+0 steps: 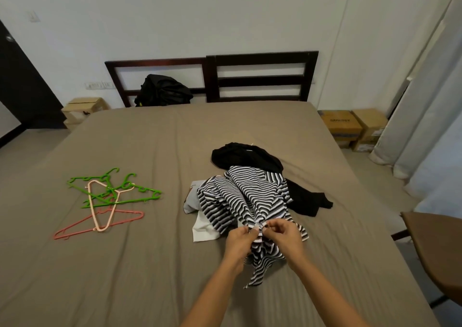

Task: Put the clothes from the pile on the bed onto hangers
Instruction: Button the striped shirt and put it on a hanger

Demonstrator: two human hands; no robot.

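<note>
A black-and-white striped garment (247, 196) lies bunched on the brown bed (150, 264), right of centre. My left hand (238, 239) and my right hand (283, 234) both pinch a gathered part of it, lifted slightly off the sheet. Behind it lies a black garment (245, 155), and a white piece of cloth (202, 229) pokes out underneath on the left. A heap of hangers sits at the left: green ones (112, 189), a pale pink one (105, 206) and a coral one (97, 225).
A black bag (163, 90) leans against the dark wooden headboard (260, 76). Cardboard boxes (355, 129) stand on the floor at the right by a pale curtain (425, 116). A brown board or table edge (435, 246) juts in at the right.
</note>
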